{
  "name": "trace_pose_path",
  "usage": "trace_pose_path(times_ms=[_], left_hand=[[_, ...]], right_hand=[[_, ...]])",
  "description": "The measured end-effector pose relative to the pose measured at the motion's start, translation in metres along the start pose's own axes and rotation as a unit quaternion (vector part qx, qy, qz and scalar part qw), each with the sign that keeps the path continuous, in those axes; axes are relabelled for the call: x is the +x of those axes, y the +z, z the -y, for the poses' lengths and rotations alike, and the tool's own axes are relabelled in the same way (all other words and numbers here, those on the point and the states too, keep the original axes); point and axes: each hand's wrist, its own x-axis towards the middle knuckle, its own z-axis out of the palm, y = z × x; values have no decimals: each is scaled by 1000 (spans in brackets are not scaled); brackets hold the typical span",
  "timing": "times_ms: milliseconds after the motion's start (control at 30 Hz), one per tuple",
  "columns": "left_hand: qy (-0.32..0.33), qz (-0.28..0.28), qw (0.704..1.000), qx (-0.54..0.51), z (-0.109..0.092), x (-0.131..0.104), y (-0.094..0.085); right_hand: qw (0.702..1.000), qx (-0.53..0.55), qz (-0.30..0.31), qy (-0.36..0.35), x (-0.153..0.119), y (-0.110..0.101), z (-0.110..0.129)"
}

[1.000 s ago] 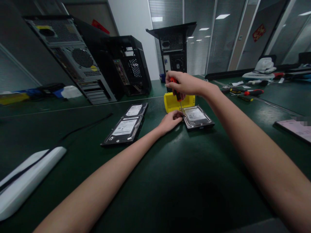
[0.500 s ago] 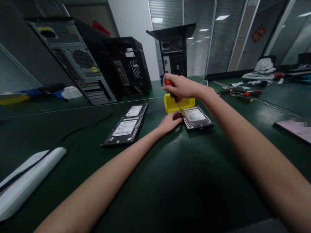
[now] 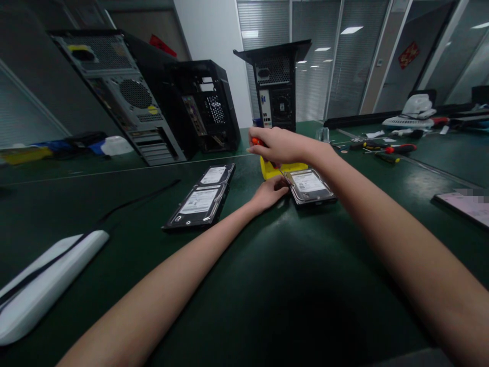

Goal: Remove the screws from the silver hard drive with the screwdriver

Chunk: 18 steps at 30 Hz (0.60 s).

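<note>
Hard drive, screwdriver at its left edge

Head view: labelled hard drive (image 3: 308,181) lies flat, label up, on the green tabletop (image 3: 244,275); it serves as landmark below. Yellow case (image 3: 269,169) stands just behind it, partly masked by the right hand (image 3: 277,143). Two more drives (image 3: 200,201) (image 3: 214,175) lie to its left, well apart.

Grip: right hand is curled round the red-and-black screwdriver (image 3: 256,142), handle up and left of the drive, shaft slanting down toward its far left corner. Exact tip contact cannot be told. Left hand (image 3: 267,194) rests beside the drive's left edge, thumb and fingers drawn together at that corner; whether they pinch anything cannot be told.

Handling (judged): drive probably dense for its size, rigid, smooth enough to slide, sensitive to knocks. Best held by both long side edges, off the underside. Screwdriver likely light and stiff; hold by the handle.

Change against one second ago: screwdriver leans much further left, from near upright; right hand sits lower and hides more of the yellow case. Left hand keeps its place beside the drive.
</note>
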Motion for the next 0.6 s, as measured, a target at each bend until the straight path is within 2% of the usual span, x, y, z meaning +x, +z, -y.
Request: trace_pose_path(times_ms=[133, 267, 600], left_hand=[[-2, 0, 1000, 9, 4, 0, 0], [-12, 0, 999, 41, 4, -2, -1], [-12, 6, 999, 41, 4, -1, -2]], right_hand=[[993, 103, 37, 49, -3, -9, -6], [980, 177, 38, 86, -6, -13, -19], [973, 206, 17, 100, -7, -13, -21]])
